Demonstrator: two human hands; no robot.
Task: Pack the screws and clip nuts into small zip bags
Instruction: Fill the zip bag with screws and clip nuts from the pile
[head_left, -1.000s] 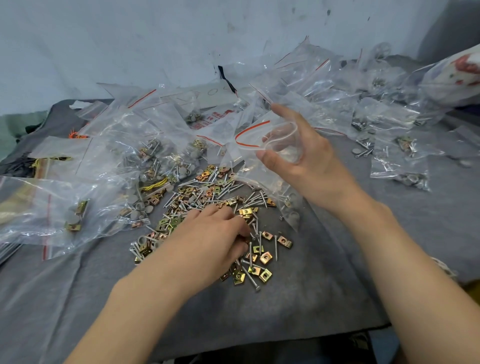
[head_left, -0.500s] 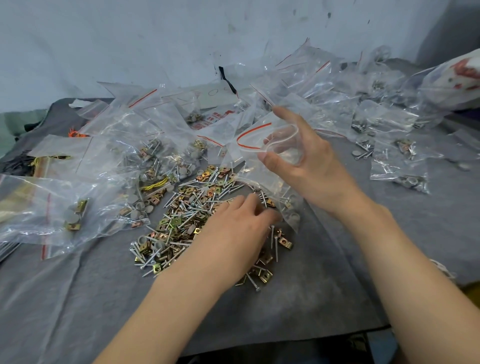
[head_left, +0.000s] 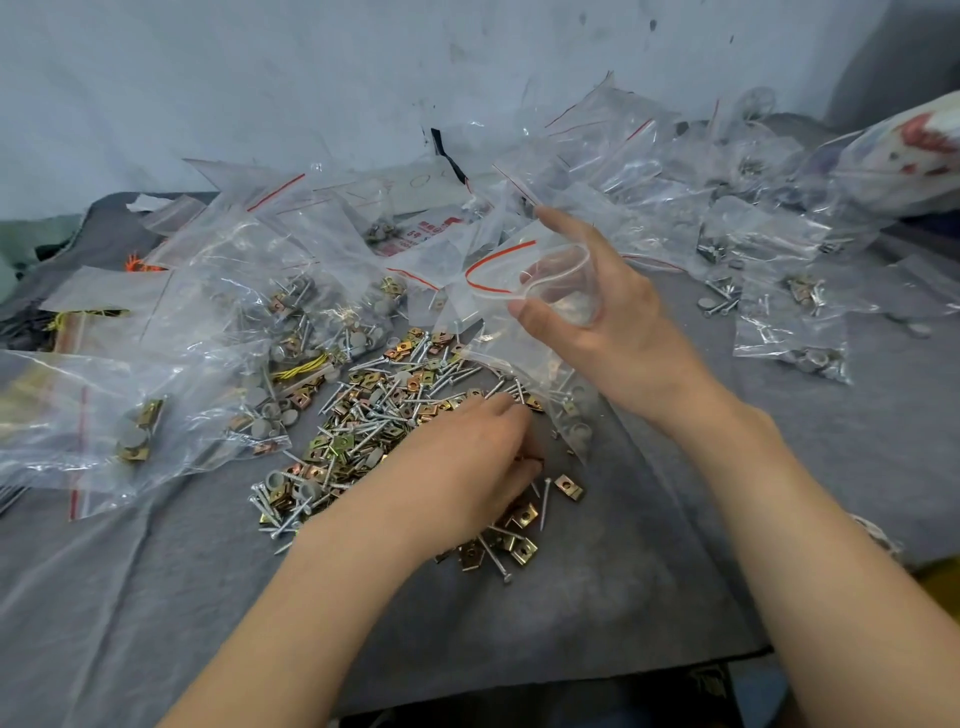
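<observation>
Starting at the left edge with a large clear bag (head_left: 78, 415), crinkled and glossy, holding a few folded brass-coloured clips and flat grey discs. Moving right over a heap of filled bags (head_left: 270, 312), thin plastic with red seal strips, overlapping one another and crowding the far left side of the loose pile (head_left: 384, 410). Finding the task's screws (head_left: 544, 504) and clip nuts (head_left: 569, 486) there, in the middle of the grey felt cloth (head_left: 623, 597): slim silvery shanks with flat heads and small square folded plates in yellow and copper tones, all tangled together.

Resting the left hand (head_left: 467, 467) palm down on the near right part of that pile, fingers curled onto the metal and hiding what is lying beneath; impossible to tell whether anything is being pinched.

Holding up the zip bag (head_left: 498, 280) just beyond, above the pile's far right edge, with the right hand (head_left: 597, 322): thumb and bent fingers gripping its mouth and spreading it into an open loop, index finger sticking out straight toward the far side. Letting the bag's clear body hang toward the cloth, close to the left fingertips.

Ending at the right with more filled bags (head_left: 789, 332) lying scattered, well apart from the hands, and a white printed sack (head_left: 914, 156) at the far right beside the pale scuffed wall (head_left: 260, 78).
</observation>
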